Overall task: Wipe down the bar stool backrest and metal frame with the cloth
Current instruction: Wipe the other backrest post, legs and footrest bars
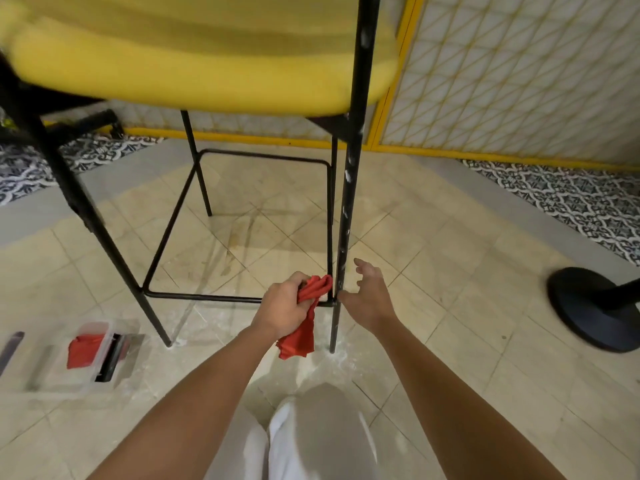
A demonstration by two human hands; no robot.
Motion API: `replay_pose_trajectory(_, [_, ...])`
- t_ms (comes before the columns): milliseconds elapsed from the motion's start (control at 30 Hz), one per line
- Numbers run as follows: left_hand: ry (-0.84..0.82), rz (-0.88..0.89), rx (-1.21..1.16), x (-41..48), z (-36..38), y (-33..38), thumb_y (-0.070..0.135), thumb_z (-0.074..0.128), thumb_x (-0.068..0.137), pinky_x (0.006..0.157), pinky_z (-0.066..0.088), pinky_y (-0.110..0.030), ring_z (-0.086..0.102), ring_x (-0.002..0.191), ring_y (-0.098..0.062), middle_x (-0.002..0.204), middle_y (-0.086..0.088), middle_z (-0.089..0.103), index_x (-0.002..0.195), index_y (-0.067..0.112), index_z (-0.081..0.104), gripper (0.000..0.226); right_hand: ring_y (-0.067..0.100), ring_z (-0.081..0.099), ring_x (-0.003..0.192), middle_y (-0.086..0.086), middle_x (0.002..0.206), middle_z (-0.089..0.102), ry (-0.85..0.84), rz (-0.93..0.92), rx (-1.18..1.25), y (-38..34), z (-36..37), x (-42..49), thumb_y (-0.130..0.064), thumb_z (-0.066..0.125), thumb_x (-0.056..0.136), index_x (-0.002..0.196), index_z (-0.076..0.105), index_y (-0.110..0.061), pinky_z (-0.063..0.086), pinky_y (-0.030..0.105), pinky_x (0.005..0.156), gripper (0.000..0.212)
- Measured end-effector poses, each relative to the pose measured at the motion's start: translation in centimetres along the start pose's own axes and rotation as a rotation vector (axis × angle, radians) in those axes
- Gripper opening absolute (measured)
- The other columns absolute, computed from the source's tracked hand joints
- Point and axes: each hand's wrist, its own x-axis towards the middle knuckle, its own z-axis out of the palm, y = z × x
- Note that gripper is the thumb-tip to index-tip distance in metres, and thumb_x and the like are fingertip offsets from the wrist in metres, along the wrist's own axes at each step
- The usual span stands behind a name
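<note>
- Two bare hands work low at the foot of one bar stool (pixel 207 74), seen from the head camera.
- The left hand (pixel 282 308) is clenched around one red cloth (pixel 313 289). It holds the bunched end against the joint where the footrest rail (pixel 207 297) meets the near right leg (pixel 346 202), and the loose tail hangs below the wrist.
- The right hand (pixel 372 296) grasps nothing. Its fingers are spread and relaxed just right of that leg, and the thumb tip sits at the metal; whether it touches cannot be told.
- Three black legs show plainly, and the near right one is streaked with white marks along its length.
- One rectangular footrest loop joins the legs beneath the yellow cushioned seat.
- A second red cloth (pixel 83 351) lies in one clear plastic box (pixel 135 341) on the floor to the left, beside a dark tool.
- One black round stand base (pixel 585 306) sits on the beige tiled floor (pixel 450 289) at right, well apart from the stool.
</note>
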Motion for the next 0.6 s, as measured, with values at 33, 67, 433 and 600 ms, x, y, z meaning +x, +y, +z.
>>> replay_pose_trajectory(33, [0.012, 0.003, -0.014, -0.2, -0.7, 0.7, 0.019, 0.062, 0.089, 0.073, 0.044, -0.024, 0.064, 0.090, -0.023, 0.101, -0.006, 0.069, 0.118, 0.017, 0.055, 0.030, 0.022, 0.041, 0.129, 0.004, 0.142, 0.035, 0.010, -0.016, 0.018, -0.7, -0.5, -0.3, -0.008, 0.066, 0.082, 0.144, 0.030, -0.015, 0.040, 0.034, 0.105, 0.072])
replay_pose_trajectory(67, [0.022, 0.010, -0.027, -0.4, -1.4, 1.4, 0.021, 0.062, 0.089, 0.072, 0.043, -0.024, 0.064, 0.089, -0.022, 0.101, -0.005, 0.069, 0.117, 0.017, 0.055, 0.030, 0.022, 0.040, 0.130, 0.005, 0.141, 0.036, 0.020, -0.035, 0.029, -1.5, -1.1, -0.7, -0.009, 0.065, 0.082, 0.144, 0.029, -0.014, 0.039, 0.033, 0.105, 0.071])
replay_pose_trajectory(433, [0.028, 0.130, -0.253, -4.7, -9.7, 11.6, 0.037, 0.040, 0.099, 0.084, 0.047, -0.032, 0.060, 0.098, -0.020, 0.106, -0.002, 0.063, 0.120, 0.017, 0.046, 0.030, 0.016, 0.047, 0.119, 0.003, 0.134, 0.044, 0.220, -0.211, 0.249, -10.0, -6.4, -7.0, -0.023, 0.063, 0.087, 0.136, 0.041, -0.014, 0.039, 0.026, 0.096, 0.055])
replay_pose_trajectory(600, [0.057, 0.148, -0.401, -6.2, -13.0, 15.9, 0.038, 0.035, 0.101, 0.096, 0.046, -0.038, 0.060, 0.104, -0.023, 0.111, -0.007, 0.064, 0.117, 0.020, 0.050, 0.028, 0.007, 0.053, 0.097, 0.001, 0.122, 0.055, 0.188, -0.219, 0.450, -13.6, -8.6, -9.8, -0.032, 0.056, 0.092, 0.127, 0.051, -0.014, 0.040, 0.010, 0.072, 0.041])
